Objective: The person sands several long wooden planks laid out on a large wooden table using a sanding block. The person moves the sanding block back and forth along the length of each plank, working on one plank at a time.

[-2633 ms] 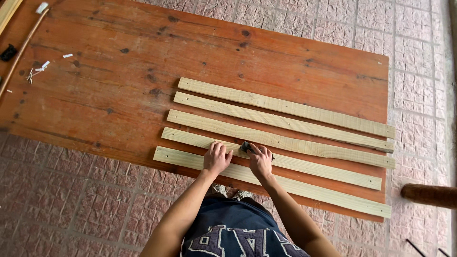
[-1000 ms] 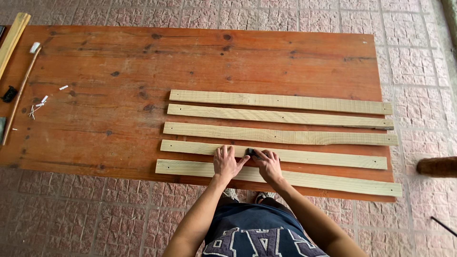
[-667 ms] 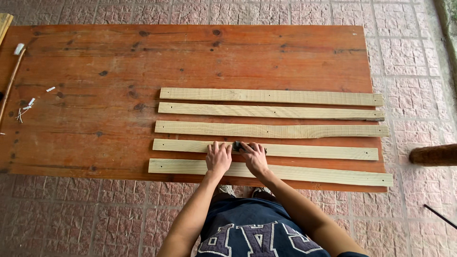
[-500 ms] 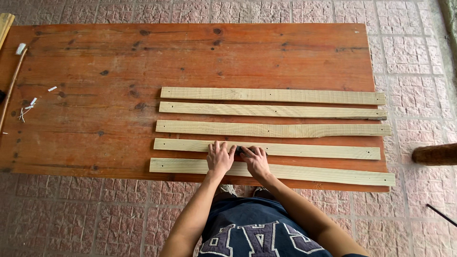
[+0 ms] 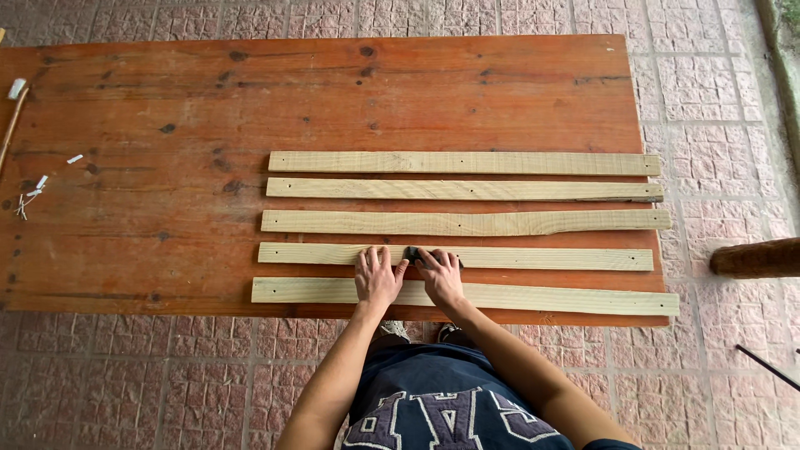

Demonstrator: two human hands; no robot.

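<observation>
Wooden slat (image 5: 533, 257) looking light, stiff; we are pressing left hand (image 5: 377, 277) flat on middle, right hand (image 5: 439, 276) pinching small dark thing (image 5: 412, 253) (kind unclear).

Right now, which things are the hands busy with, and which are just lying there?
In use:
left hand
right hand
small dark object between the fingertips
fourth wooden slat
nearest slat

Lying about:
three far slats
white scraps
thin stick
wooden table

Outdoor work spot, paved patio (image 5: 717, 100), plank table (image 5: 333, 92), slats (image 5: 467, 163)
</observation>
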